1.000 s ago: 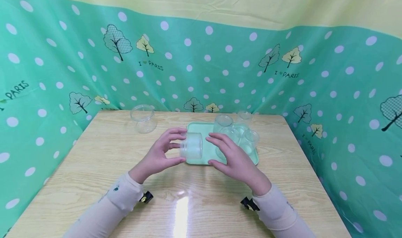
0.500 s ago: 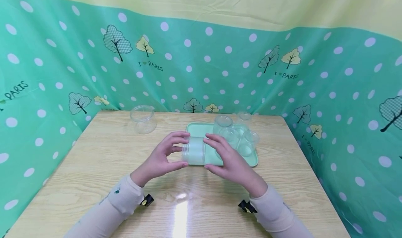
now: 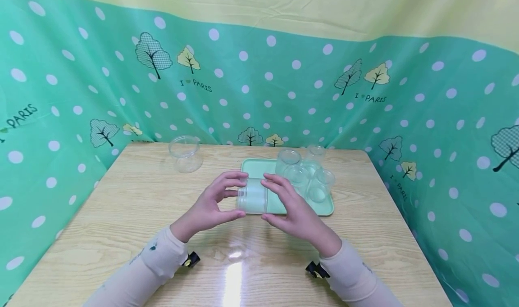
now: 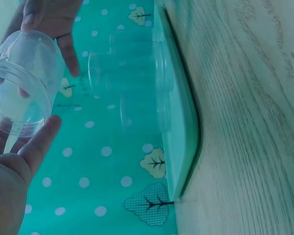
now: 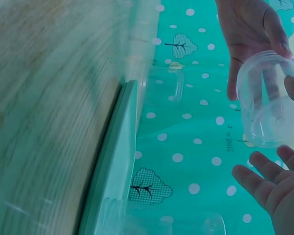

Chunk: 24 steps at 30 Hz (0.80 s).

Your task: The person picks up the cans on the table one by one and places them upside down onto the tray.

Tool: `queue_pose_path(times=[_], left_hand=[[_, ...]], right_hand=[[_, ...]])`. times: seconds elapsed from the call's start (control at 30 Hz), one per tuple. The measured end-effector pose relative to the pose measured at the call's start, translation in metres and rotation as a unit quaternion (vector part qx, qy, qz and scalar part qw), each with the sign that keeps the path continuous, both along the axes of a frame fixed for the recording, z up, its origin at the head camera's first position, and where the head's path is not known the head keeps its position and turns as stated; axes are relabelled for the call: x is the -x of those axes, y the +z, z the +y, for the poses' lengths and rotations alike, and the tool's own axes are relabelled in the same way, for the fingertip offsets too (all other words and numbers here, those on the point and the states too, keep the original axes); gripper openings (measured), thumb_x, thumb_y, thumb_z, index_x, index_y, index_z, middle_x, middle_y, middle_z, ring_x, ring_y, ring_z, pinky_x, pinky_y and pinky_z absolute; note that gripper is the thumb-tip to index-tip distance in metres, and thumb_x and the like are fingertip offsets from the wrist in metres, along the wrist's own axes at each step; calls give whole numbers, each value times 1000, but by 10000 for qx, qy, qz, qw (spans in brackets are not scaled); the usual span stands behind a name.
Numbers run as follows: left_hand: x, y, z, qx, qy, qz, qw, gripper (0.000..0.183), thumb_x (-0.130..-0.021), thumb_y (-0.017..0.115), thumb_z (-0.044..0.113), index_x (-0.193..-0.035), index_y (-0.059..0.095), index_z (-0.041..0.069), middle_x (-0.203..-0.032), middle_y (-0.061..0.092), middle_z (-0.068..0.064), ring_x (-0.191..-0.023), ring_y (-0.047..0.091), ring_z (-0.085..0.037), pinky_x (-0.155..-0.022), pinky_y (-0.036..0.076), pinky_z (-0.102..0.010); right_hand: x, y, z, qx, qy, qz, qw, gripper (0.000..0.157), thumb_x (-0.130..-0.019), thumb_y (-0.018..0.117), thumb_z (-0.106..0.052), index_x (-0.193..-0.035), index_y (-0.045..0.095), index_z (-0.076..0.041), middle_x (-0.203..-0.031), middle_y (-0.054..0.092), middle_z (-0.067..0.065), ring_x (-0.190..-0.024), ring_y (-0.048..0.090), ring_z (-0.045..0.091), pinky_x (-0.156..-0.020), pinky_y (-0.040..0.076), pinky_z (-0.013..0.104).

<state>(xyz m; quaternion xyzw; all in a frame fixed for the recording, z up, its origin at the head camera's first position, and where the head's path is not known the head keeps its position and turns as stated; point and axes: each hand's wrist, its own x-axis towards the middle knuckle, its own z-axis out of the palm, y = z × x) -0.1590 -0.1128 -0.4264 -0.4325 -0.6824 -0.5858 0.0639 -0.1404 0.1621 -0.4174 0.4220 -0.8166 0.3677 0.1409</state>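
A clear plastic jar (image 3: 254, 196) is held sideways above the near edge of the tray, its threaded mouth to the left and its base to the right. My left hand (image 3: 215, 203) grips the mouth end, thumb below and fingers above. From the other side my right hand (image 3: 298, 212) holds the base end between thumb and fingertips. In the left wrist view the jar (image 4: 32, 81) shows see-through, with nothing visible inside it. The right wrist view shows the jar (image 5: 264, 105) between both hands.
A light green tray (image 3: 259, 164) lies behind the hands on the wooden table (image 3: 134, 208). Several clear jars stand at its right half, among them a tall jar (image 3: 289, 160) and a small jar (image 3: 320, 187). Another clear container (image 3: 186, 154) stands at the back left. Patterned cloth surrounds the table.
The right hand has moved left to the jar's base and now holds it along with the left hand. The jar and left hand have shifted slightly right and nearer.
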Motion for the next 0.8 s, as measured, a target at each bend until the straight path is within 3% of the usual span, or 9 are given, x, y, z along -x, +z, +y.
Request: queue_pose_path(times=[0.27,0.43,0.63,0.8], left_hand=[[-2,2,2,-104,-71,-101,9999,66,-76,85,-9,-134,54,0,-151,43,-19,-137,46,-41,-98,57,-46],[-4,4,2,-146,-92,-56,9998,67,-76,85,-10,-135,55,2,-151,43,-20,-138,47,-35,-98,58,-43],[-5,6,0,-108,-105,77,9999,69,-76,86,-9,-136,55,4,-151,43,-21,-138,48,-32,-98,58,-45],[-5,8,-1,-79,-127,136,9998,69,-75,86,-9,-136,55,5,-151,43,-20,-139,47,-31,-98,57,-45]], right_hand=[[-3,-1,-3,599,204,-703,9955,83,-86,83,-6,-156,39,-15,-162,31,10,-145,40,28,-108,50,48],[-7,2,-7,1099,398,-1194,9859,78,-84,81,5,-151,41,-2,-161,31,18,-142,42,31,-103,54,49],[-13,11,-12,1579,655,-1622,9718,74,-82,76,15,-147,40,8,-160,29,24,-142,41,24,-101,56,45],[-10,3,-12,1757,720,-1647,9679,75,-84,76,12,-150,41,1,-162,29,16,-144,40,24,-103,55,42]])
